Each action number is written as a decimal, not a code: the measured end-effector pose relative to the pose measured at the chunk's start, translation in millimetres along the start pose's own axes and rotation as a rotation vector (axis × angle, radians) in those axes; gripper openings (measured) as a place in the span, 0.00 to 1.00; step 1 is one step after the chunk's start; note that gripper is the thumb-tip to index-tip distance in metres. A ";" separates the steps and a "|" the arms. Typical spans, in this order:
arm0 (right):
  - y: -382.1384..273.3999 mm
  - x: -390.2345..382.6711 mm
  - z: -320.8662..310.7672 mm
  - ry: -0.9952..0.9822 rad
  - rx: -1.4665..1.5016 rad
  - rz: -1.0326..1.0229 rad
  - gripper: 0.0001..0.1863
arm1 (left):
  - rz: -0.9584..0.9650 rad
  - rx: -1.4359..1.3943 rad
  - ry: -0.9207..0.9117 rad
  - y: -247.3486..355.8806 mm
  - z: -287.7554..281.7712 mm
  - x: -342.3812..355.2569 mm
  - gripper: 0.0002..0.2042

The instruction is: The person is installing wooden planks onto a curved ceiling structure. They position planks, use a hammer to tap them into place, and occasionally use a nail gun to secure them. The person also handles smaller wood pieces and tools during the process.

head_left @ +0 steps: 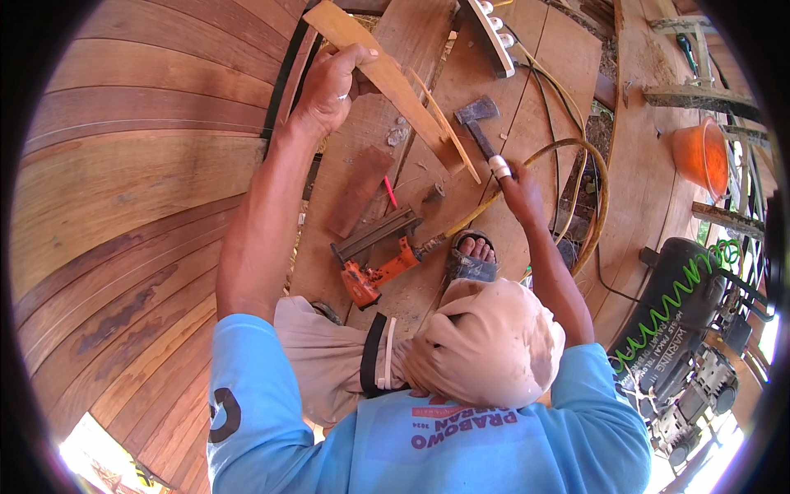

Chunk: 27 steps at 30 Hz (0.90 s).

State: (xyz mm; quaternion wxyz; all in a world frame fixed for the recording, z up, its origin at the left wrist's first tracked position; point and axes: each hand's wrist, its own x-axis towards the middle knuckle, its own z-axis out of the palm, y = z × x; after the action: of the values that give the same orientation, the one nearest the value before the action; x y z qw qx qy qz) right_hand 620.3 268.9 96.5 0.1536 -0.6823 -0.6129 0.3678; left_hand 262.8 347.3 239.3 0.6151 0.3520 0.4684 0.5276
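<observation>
My left hand (329,86) is raised and grips a long, thin wooden slat (395,82), holding it tilted with its lower end pointing down to the right. My right hand (520,191) is closed around the white-taped handle of a small hatchet (479,115). The hatchet's dark metal head sits just right of the slat's lower end. A thin sliver of wood (448,136) hangs off the slat beside the hatchet head. My bent knee in beige trousers (485,342) and my sandalled foot (472,257) are below.
An orange nail gun (374,272) on a yellow hose (588,177) lies on the plank floor by my foot. Near it are a dark wood block (358,191) and a red pencil (389,192). Curved hull planks (140,206) rise left. A compressor (683,329) and an orange bowl (699,152) stand right.
</observation>
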 end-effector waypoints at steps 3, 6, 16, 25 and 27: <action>-36.8 12.4 -3.2 -0.151 0.480 0.160 0.26 | 0.027 -0.141 0.039 -9.1 -1.2 -4.9 0.11; -73.9 21.1 7.2 -0.432 1.065 0.387 0.30 | 0.079 -0.206 0.125 -26.7 11.2 -3.5 0.10; -173.7 35.4 50.9 -0.082 0.738 0.224 0.27 | 0.383 -0.215 0.272 -13.5 19.9 -25.7 0.19; -166.7 53.6 52.4 0.163 0.817 -0.214 0.18 | 0.374 -0.018 0.559 0.0 -52.7 -67.5 0.22; -124.3 73.8 35.2 0.279 0.767 -0.152 0.17 | 0.375 0.021 0.505 10.9 -63.3 -84.4 0.12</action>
State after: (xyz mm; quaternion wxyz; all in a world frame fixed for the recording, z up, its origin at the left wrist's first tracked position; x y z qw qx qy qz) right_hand 504.5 355.5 131.5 0.5051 -0.5716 -0.4533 0.4611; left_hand 199.0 262.9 246.9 0.3676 0.2967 0.5387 0.6976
